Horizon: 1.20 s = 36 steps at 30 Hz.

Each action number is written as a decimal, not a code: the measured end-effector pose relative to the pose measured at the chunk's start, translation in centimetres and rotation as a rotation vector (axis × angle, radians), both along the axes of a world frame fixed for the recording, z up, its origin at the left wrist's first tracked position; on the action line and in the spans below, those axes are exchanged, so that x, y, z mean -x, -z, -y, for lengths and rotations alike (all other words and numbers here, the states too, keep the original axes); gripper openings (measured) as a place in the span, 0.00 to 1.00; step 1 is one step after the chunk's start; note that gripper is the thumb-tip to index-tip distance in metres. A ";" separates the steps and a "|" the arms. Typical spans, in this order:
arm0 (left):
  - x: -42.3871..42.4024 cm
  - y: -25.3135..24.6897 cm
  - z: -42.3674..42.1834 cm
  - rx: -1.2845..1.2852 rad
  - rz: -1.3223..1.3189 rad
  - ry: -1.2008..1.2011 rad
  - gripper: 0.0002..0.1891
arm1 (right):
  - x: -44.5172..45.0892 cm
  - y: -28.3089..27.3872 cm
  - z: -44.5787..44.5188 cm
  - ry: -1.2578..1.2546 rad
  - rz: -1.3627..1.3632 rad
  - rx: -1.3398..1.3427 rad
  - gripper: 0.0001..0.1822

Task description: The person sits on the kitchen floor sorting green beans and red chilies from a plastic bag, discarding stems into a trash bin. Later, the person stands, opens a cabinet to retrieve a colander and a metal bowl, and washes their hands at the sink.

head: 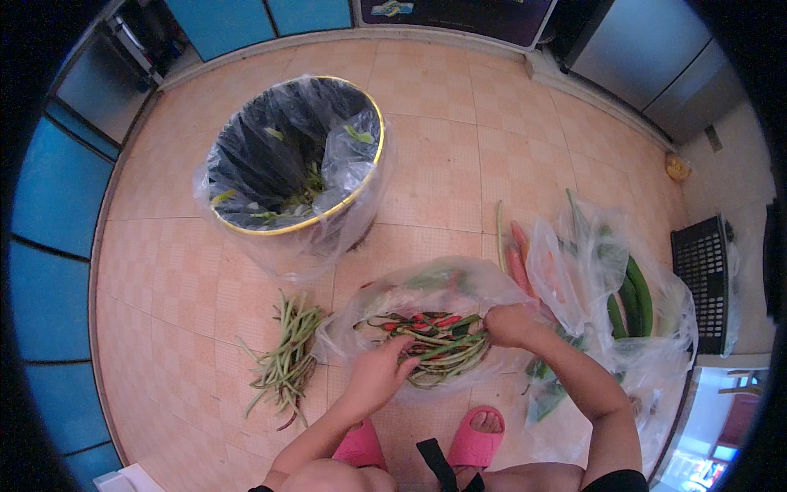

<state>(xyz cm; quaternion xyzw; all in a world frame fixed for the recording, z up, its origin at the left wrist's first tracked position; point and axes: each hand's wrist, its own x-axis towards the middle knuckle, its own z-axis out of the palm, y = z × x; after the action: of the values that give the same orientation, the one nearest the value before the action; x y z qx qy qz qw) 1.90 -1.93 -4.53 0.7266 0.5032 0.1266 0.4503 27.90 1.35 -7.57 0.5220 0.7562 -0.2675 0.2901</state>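
Observation:
Between my feet and the bin, a clear plastic bag (pixel 381 301) lies spread on the floor with long green beans (pixel 446 363) and red and green chili peppers (pixel 424 321) in its mouth. My left hand (pixel 390 369) reaches in from the left, fingers apart over the beans; whether it pinches any is hard to see. On the right side of the opening, my right hand (pixel 510 326) is closed at the bag's edge by the bean ends; what lies inside its fingers is hidden. A loose pile of green beans (pixel 289 353) rests on the tiles to the left.
Ahead stands a round bin (pixel 382 138) with a clear liner and plant scraps inside. To the right lie carrots (pixel 518 258), plastic bags with cucumbers (pixel 639 295), and a black plastic crate (pixel 701 283). Pink slippers (pixel 478 440) are on my feet. Blue cabinets (pixel 55 295) line the left.

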 end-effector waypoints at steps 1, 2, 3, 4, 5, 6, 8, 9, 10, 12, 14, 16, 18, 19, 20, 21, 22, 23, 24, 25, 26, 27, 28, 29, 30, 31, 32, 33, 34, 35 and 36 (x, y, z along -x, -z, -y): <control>0.0 0.7 0.1 -0.047 -0.095 0.106 0.18 | -0.2 0.3 -0.1 -0.023 -0.065 -0.007 0.12; 0.0 1.2 0.2 -0.095 -0.190 0.212 0.19 | -0.3 0.8 -0.2 -0.048 -0.131 -0.013 0.12; -0.2 1.1 0.1 -0.035 -0.226 0.220 0.20 | -0.3 1.0 -0.4 -0.074 -0.196 -0.022 0.12; -0.3 0.9 -0.1 0.027 -0.271 0.228 0.22 | 0.7 0.0 -1.2 0.004 -0.178 0.016 0.12; -0.3 0.8 -0.2 0.091 -0.317 0.235 0.23 | 2.1 -1.2 -2.2 0.081 -0.161 0.053 0.13; -0.2 1.0 -0.4 0.023 -0.312 0.174 0.25 | 3.0 -2.0 -2.9 0.154 -0.144 0.091 0.13; -0.4 1.4 -1.0 -0.130 -0.276 0.074 0.29 | 1.2 2.9 -3.1 0.124 -0.549 -0.426 0.21; -0.2 1.6 -1.5 -0.168 -0.330 0.026 0.30 | 1.7 1.9 -4.1 0.141 -0.660 -0.490 0.24; 0.1 1.6 -2.2 -0.208 -0.388 -0.023 0.31 | 2.7 0.2 -5.5 0.157 -0.773 -0.556 0.28; 0.5 0.8 -3.7 -0.245 -0.393 -0.158 0.32 | 4.3 -1.7 -6.9 0.263 -0.741 -0.610 0.30; 0.7 -1.6 -4.8 -0.240 -0.285 -0.326 0.31 | 5.3 -2.3 -7.3 0.344 -0.674 -0.584 0.27; 0.8 -1.9 -5.0 -0.271 -0.308 -0.326 0.32 | 6.0 -2.3 -7.2 0.397 -0.581 -0.476 0.20; 0.9 -2.3 -4.9 -0.299 -0.323 -0.312 0.32 | 6.2 0.0 -6.9 0.201 -0.453 -0.354 0.18; 1.0 -2.3 -4.6 -0.308 -0.325 -0.297 0.32 | 6.4 0.7 -6.7 0.106 -0.387 -0.292 0.16; 1.0 -2.3 -4.4 -0.317 -0.327 -0.281 0.32 | 6.8 1.2 -6.4 0.089 -0.377 -0.373 0.13; 1.1 -2.2 -4.3 -0.305 -0.325 -0.277 0.31 | 7.5 1.4 -6.1 0.070 -0.369 -0.453 0.11; 1.2 -2.0 -4.1 -0.293 -0.325 -0.273 0.31 | 7.9 1.7 -6.0 0.050 -0.360 -0.533 0.08; 1.3 -1.9 -3.9 -0.281 -0.324 -0.269 0.30 | 8.1 2.0 -6.1 0.031 -0.315 -0.532 0.08; 1.2 -1.9 -3.8 -0.307 -0.288 -0.257 0.29 | 8.1 2.6 -6.3 0.016 -0.266 -0.532 0.08; 1.1 -2.0 -3.8 -0.335 -0.250 -0.245 0.28 | 8.1 3.3 -6.5 0.000 -0.216 -0.535 0.08; 0.9 -2.1 -3.7 -0.363 -0.210 -0.231 0.27 | 7.7 4.6 -6.7 -0.010 -0.215 -0.547 0.09; 0.8 -2.5 -3.5 -0.307 -0.161 -0.230 0.25 | 7.5 5.2 -7.1 -0.025 -0.220 -0.558 0.09; 0.6 -3.3 -3.2 -0.250 -0.111 -0.226 0.24 | 7.3 5.8 -7.3 -0.039 -0.223 -0.570 0.09; 0.4 -3.6 -3.1 -0.195 -0.058 -0.220 0.22 | 6.7 6.1 -7.2 -0.025 -0.222 -0.555 0.09; 0.6 -3.4 -2.8 -0.267 -0.035 -0.188 0.21 | 7.1 4.7 -7.1 -0.019 -0.231 -0.537 0.09; 0.7 -3.1 -2.5 -0.340 -0.009 -0.155 0.20 | 7.3 3.2 -7.0 -0.013 -0.235 -0.519 0.10; 0.8 -2.9 -2.3 -0.413 0.018 -0.119 0.18 | 7.2 2.1 -6.4 0.052 -0.362 -0.591 0.09; 0.8 -3.0 -2.1 -0.276 0.057 -0.149 0.18 | 7.0 1.3 -5.3 0.115 -0.487 -0.656 0.08; 0.6 -3.4 -1.9 -0.141 0.099 -0.174 0.17 | 6.8 0.1 -4.2 0.183 -0.609 -0.722 0.07; 0.5 -3.5 -1.7 -0.004 0.135 -0.202 0.17 | 6.9 -1.4 -3.3 0.240 -0.699 -0.674 0.07; 0.4 -3.4 -1.5 0.052 0.197 -0.257 0.17 | 7.0 -3.3 -2.4 0.298 -0.785 -0.626 0.07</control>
<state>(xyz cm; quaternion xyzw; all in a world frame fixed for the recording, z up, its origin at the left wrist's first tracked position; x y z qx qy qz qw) 1.50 -0.43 -1.16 0.6286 0.5484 0.2409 0.4961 20.87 3.74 -4.28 0.5463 0.7691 -0.2425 -0.2264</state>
